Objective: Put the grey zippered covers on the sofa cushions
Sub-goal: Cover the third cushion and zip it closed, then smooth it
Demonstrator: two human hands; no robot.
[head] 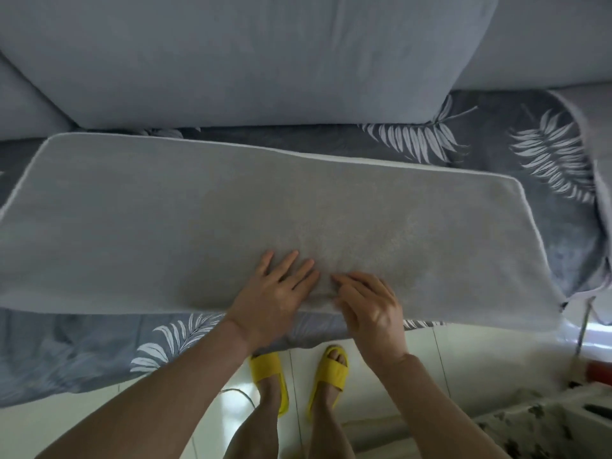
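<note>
A long flat seat cushion [198, 220] in a grey cover with white piping lies across the sofa seat, its near edge hanging over the front. My left hand [281, 293] lies flat on the cushion's near middle with fingers spread and straight. My right hand [367, 303] is just beside it at the near edge, blurred, its fingers bent down onto the fabric; whether it pinches the cover I cannot tell. A large grey back cushion [248, 58] leans upright behind. No zipper shows.
A dark grey sheet with white leaf print [496, 150] covers the sofa seat and hangs down at the front left. More grey cushions stand at the far left [20, 104] and far right [543, 38]. My feet in yellow slippers [268, 372] stand on white floor tiles. Clutter sits at the lower right.
</note>
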